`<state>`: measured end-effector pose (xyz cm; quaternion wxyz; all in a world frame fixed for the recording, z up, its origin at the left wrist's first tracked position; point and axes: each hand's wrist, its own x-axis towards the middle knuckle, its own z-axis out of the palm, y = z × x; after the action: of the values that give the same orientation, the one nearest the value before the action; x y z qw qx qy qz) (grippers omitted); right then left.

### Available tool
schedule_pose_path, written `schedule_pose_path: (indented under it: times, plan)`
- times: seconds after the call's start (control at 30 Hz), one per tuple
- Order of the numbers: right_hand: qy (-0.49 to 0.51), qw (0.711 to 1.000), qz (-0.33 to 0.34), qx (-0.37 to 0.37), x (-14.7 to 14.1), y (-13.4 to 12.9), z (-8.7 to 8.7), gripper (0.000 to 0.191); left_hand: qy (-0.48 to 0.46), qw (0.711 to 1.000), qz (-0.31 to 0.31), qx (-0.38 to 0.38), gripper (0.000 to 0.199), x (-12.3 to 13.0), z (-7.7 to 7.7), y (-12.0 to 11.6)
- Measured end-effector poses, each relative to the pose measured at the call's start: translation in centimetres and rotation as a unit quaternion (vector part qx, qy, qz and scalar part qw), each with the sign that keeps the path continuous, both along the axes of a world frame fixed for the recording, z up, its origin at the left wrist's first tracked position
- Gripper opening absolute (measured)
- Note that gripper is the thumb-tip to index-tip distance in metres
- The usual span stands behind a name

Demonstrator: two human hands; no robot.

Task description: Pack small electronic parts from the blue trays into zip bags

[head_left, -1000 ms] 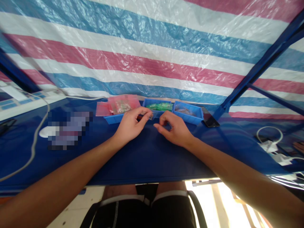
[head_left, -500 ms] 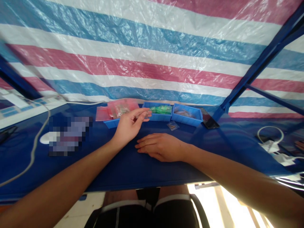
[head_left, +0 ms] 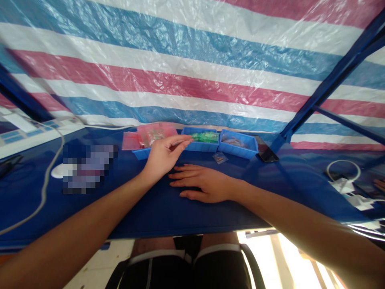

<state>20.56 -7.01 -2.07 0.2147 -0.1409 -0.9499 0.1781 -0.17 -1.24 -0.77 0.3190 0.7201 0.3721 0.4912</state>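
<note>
Head view, tabletop: a glossy dark-blue flat surface (head_left: pixel 210 216) spans the width, with light reflecting off its right part.
Backdrop: a crinkled plastic sheet striped red, white and blue (head_left: pixel 192 72) hangs behind, between a dark-blue metal post (head_left: pixel 327 86) on the right and another on the left.
Bins: three blue plastic trays stand in a row along the back: the left tray (head_left: pixel 141 154) under pink translucent bags (head_left: pixel 156 132), the middle tray (head_left: pixel 201 147) with green plastic packets (head_left: pixel 206 137), the right tray (head_left: pixel 240 151) with clear packets (head_left: pixel 233 140).
Small bag: a clear flat plastic bag with brownish slim contents (head_left: pixel 219 157) lies on the tabletop, just in front of the gap between middle and right trays.
Left hand: the left hand (head_left: pixel 168 154) is raised at the left and middle trays, thumb and fingertips pinched together; whether anything sits between them I cannot tell.
Right hand: the right hand (head_left: pixel 201 182) is palm down, fingers spread, apparently resting on the tabletop, nearer the front than the small bag.
Right side: a black phone-like slab (head_left: pixel 267 152) lies beside the right tray; white adapters (head_left: pixel 341 185) sit farther out, with open tabletop between.
Left side: a white cable (head_left: pixel 45 184) curves forward, near a pixelated patch.
Front edge: it runs straight above black shorts (head_left: pixel 168 269), with open room between it and the right hand.
</note>
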Motion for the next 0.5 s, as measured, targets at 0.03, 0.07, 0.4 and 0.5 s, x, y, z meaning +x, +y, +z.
schedule_pose_path:
  times: [0.03, 0.07, 0.4, 0.5]
  plan:
    - [0.005, 1.000, 0.000, -0.003, 0.1, 0.0, 0.1, 0.041, -0.001, 1.000, 0.000, 0.003, 0.044, 0.0, 0.0, 0.1]
    - [0.012, 1.000, -0.001, -0.007, 0.3, 0.1, 0.2, 0.039, -0.003, 1.000, 0.000, 0.005, 0.043, 0.0, -0.1, 0.1]
    - [0.092, 0.989, -0.116, -0.002, 2.5, 1.5, 0.1, 0.029, 0.028, 0.999, 0.014, 0.035, 0.042, -1.2, -0.4, 1.1]
    - [0.051, 0.993, -0.108, 0.008, 1.7, 1.0, 0.2, 0.043, 0.002, 0.999, -0.029, 0.034, 0.038, -1.4, -0.5, 1.1]
